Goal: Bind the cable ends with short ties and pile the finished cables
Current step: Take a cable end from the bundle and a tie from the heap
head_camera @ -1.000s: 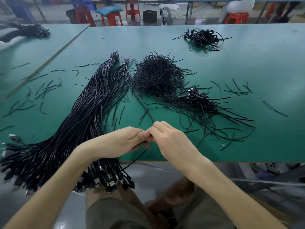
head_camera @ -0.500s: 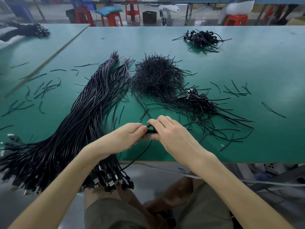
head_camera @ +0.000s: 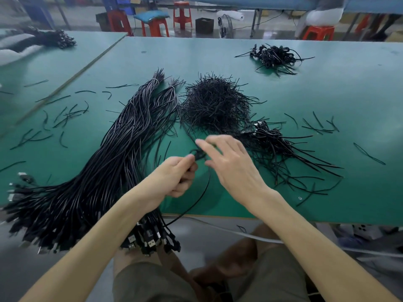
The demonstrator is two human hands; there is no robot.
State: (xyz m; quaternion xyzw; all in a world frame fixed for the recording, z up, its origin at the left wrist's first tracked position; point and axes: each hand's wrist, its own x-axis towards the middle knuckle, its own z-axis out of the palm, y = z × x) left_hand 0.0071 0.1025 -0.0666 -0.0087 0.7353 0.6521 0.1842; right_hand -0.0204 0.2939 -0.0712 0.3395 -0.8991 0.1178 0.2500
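My left hand (head_camera: 174,177) pinches a black cable (head_camera: 199,156) at a small coiled end; the rest of it trails down over the table's front edge. My right hand (head_camera: 229,164) hovers just right of that coil with fingers spread and blurred, holding nothing that I can see. A thick bundle of long black cables (head_camera: 104,171) lies to the left, its USB plugs hanging over the edge. A mound of short black ties (head_camera: 214,103) sits straight ahead. A pile of bound cables (head_camera: 268,138) lies to the right of my hands.
Everything lies on a green table (head_camera: 327,94). A second small cable pile (head_camera: 274,56) sits far back right. Loose ties are scattered at left (head_camera: 63,116) and right (head_camera: 320,125). Red stools (head_camera: 154,25) stand beyond the table.
Both hands have moved forward over the table, away from its front edge. My right hand has let go of the cable end and spread its fingers; my left still pinches it.
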